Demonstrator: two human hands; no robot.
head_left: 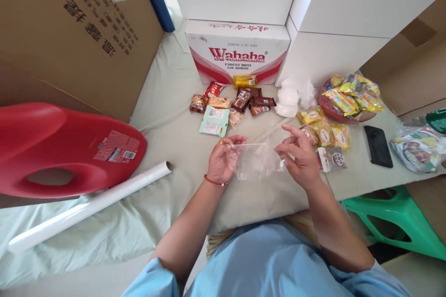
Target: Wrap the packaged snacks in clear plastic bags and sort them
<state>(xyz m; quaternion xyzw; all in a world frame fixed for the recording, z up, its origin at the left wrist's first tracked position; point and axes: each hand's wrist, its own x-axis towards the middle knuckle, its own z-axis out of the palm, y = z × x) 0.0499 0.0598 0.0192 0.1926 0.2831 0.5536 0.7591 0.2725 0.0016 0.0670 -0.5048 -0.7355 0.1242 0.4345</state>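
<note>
A small clear plastic bag (256,161) stretches between my two hands above the cloth-covered table. My left hand (225,160), with a red cord bracelet at the wrist, pinches the bag's left end. At its right end, my right hand (298,155) grips the edge between thumb and curled fingers, the index finger lifted away. Just beyond the bag lie wrapped snacks: a mint-green packet (214,121), dark brown cocoa packets (243,98), a red packet (213,88) and a yellow packet (244,81). Several yellow packets (323,132) lie beside my right hand.
A Wahaha carton (239,53) stands at the back. On the right are a snack-filled bowl (325,109), a phone (378,146) and a green stool (397,218). Leftward are a red jug (80,148), a white roll (90,206) and a large cardboard box (80,69).
</note>
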